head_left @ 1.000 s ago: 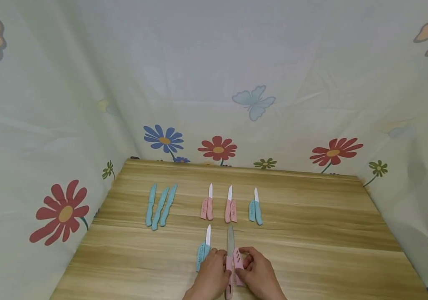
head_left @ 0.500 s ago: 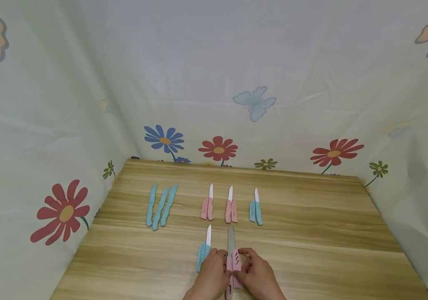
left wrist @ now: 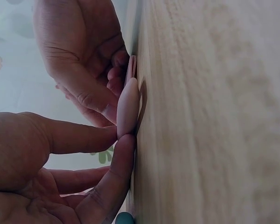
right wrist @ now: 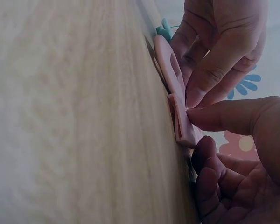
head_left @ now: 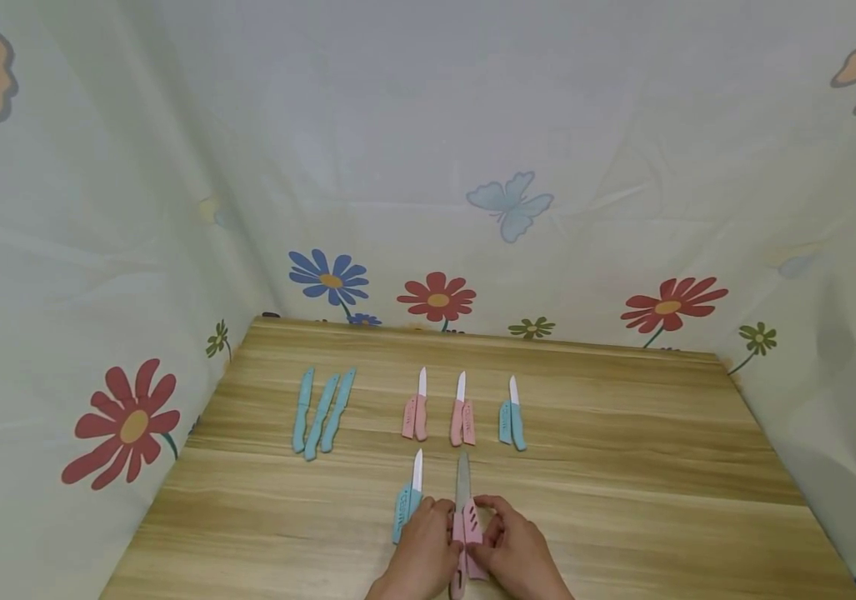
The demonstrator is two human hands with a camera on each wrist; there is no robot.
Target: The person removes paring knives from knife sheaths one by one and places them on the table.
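Observation:
A pink-handled knife [head_left: 463, 483] with a grey blade lies on the table, its tip pointing away from me. My left hand [head_left: 423, 546] pinches its handle [left wrist: 128, 107] between thumb and finger. Alongside the knife, on its right, is a pink slotted sheath [head_left: 474, 533]; my right hand [head_left: 521, 546] holds it by the edges. The sheath's end [right wrist: 183, 123] lies against the handle in the right wrist view. Just left of my left hand is a blue knife [head_left: 417, 475] with a white blade, its blue sheath [head_left: 402, 515] beside it, partly hidden by the hand.
Farther back on the wooden table [head_left: 623, 467] lie several blue sheathed knives [head_left: 321, 417] at left. Two pink knives [head_left: 421, 408] with sheaths and a blue knife [head_left: 516, 417] with its sheath stand in a row. A flower-printed curtain [head_left: 397, 167] encloses the table's back and sides.
The right hand has brought the pink sheath left, closing the gap to the knife so they lie side by side. In the last half second there is barely any movement.

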